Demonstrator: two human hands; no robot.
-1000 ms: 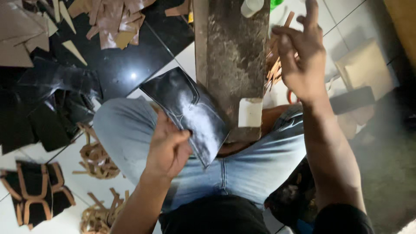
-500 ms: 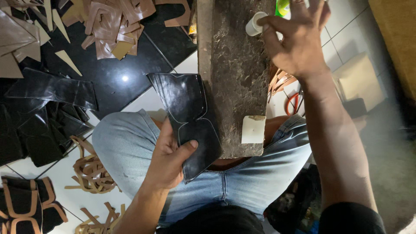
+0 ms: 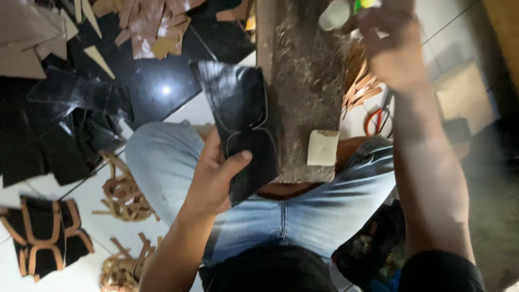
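Left hand (image 3: 216, 178) clamped on black leather piece (image 3: 243, 124) w/ thumb on top, held over the lap by the left edge of the stone slab (image 3: 303, 92), right hand (image 3: 394, 48) blurry at slab's far right corner near a white cup (image 3: 334, 14), can't tell its grip.

Glossy black leather-like sheet (image 3: 243, 127), rough pitted stone-like slab (image 3: 303, 81), faded denim jeans (image 3: 303, 213), shiny black floor tile (image 3: 162, 89).

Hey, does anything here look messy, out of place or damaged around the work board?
Nothing looks broken. The floor is littered: brown leather offcuts and curly strips lie scattered around the jeans-clad legs. The left hand grips a glossy black leather piece against the worn, stained board. The right hand is too blurred to judge.
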